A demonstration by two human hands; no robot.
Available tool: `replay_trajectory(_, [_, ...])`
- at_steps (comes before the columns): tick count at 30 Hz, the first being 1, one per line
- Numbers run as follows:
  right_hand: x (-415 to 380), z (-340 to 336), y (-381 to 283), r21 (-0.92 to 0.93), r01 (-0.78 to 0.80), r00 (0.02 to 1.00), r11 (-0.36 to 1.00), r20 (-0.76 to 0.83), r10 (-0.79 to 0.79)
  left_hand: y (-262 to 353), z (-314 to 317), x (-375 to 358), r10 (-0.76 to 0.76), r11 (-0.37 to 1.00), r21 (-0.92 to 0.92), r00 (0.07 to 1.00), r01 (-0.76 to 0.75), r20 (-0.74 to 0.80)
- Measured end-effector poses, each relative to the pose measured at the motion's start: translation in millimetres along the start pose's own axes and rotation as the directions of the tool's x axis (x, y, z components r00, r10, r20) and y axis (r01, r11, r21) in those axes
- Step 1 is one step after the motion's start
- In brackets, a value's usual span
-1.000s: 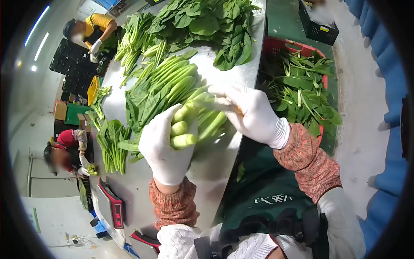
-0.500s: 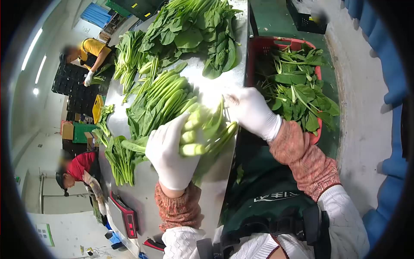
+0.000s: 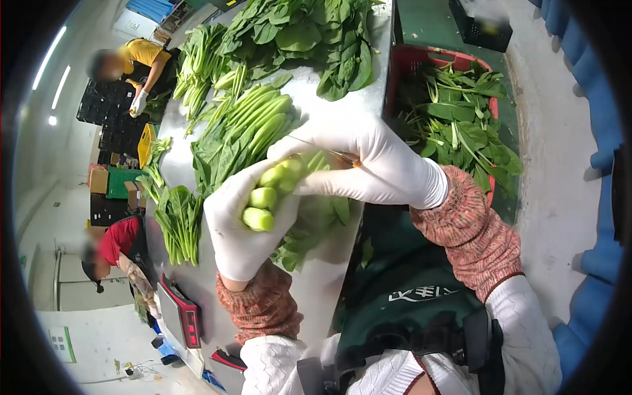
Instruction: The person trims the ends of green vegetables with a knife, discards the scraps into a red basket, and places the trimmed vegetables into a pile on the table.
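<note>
Over table [image 3: 317, 284]: left hand [image 3: 237, 230] gripping stems [image 3: 263, 198], likely firmest hold.
Right hand [image 3: 382, 164]: pinching thin tool [image 3: 345, 157].
Leaves [image 3: 293, 249]: hanging, seeming tender.

Bright tube lights at upper left, white glare on the metal table [image 3: 316, 105]; fisheye-curved edges, dark corners.

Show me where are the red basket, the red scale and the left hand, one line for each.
Red basket [image 3: 407, 60]: head view, on its wall at the upper left corner.
Red scale [image 3: 191, 321]: head view, on its display side.
Left hand [image 3: 236, 229]: head view, on the middle of the white glove.
</note>
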State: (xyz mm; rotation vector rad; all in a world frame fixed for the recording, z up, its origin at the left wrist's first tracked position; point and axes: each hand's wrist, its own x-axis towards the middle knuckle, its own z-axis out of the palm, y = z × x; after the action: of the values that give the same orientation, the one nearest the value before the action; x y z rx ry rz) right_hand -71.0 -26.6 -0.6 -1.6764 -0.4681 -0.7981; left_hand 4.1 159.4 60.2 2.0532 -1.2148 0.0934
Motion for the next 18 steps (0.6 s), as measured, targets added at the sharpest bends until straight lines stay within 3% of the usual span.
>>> replay_trajectory(4, [-3, 10, -6, -0.225, 0.04, 0.997, 0.974, -0.06, -0.055, -2, -7, -5, 0.017, 0.98, 0.2, 1.0, -0.021, 0.025])
replay_trajectory(6, [-6, 13, -5, -0.258, 0.008, 0.999, 0.966, -0.049, -0.022, -8, -4, -8, 0.008, 0.982, 0.19, 1.0, -0.012, 0.025])
replay_trajectory(7, [-6, 12, -9, -0.27, -0.07, 0.997, 0.96, -0.005, 0.071, -10, -3, -9, 0.007, 0.983, 0.185, 1.0, -0.011, 0.024])
replay_trajectory(9, [-6, 20, -4, -0.295, -0.007, 1.0, 0.955, -0.023, 0.0, -11, -1, -12, 0.039, 0.981, 0.191, 0.999, -0.04, 0.009])
replay_trajectory(12, [-4, 22, 1, -0.377, 0.051, 0.999, 0.925, 0.024, -0.045, -21, -3, -13, 0.081, 0.98, 0.18, 0.996, -0.084, 0.023])
replay_trajectory(14, [-6, 12, -1, -0.368, 0.003, 0.99, 0.93, 0.131, 0.049, -26, -5, -14, 0.077, 0.984, 0.158, 0.995, -0.085, 0.058])
replay_trajectory(18, [-7, -13, -5, -0.46, 0.059, 0.979, 0.886, 0.2, 0.039, -19, -21, -13, 0.105, 0.937, 0.327, 0.992, -0.123, 0.073])
